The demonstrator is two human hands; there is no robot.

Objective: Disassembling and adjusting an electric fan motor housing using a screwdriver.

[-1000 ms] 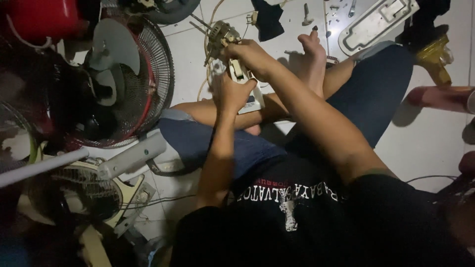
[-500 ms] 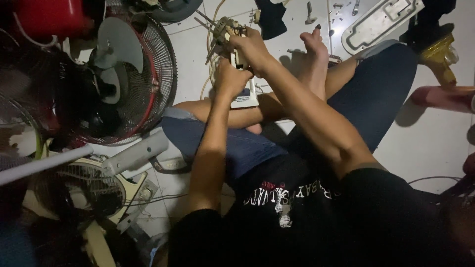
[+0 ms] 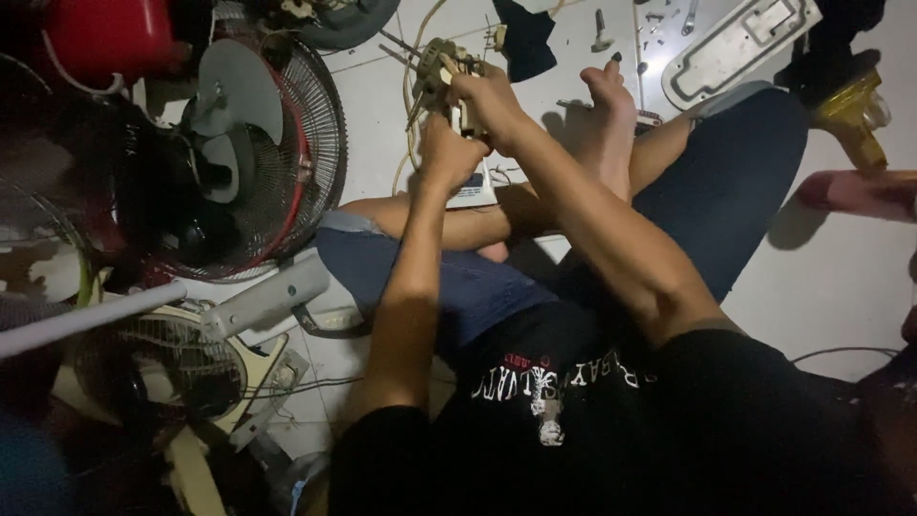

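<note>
White floor tiles (image 3: 841, 287) are spreading under a person who is sitting cross-legged in dim light, both arms reaching forward over the knees. Their right hand (image 3: 492, 100) is closing around a small wired motor assembly (image 3: 437, 65), fingers curled tight over its top, holding it up just above the floor. Their left hand (image 3: 449, 158) is gripping from below, fingers folded narrow around a pale part at the assembly's underside; what exactly that part is cannot be told. One cream cable (image 3: 413, 105) is trailing from the assembly down to the tiles. One bare foot (image 3: 611, 105) is resting just beside the hands. Two fan heads are lying to the left: one red-rimmed fan guard (image 3: 287, 143) with its grey blade showing, and one cream fan guard (image 3: 181, 368) nearer the camera. One long white plate (image 3: 740, 43) is lying at the far edge, with several loose screws (image 3: 659, 17) scattered near it. One brass-coloured object (image 3: 850, 119) is sitting at the right.
</note>
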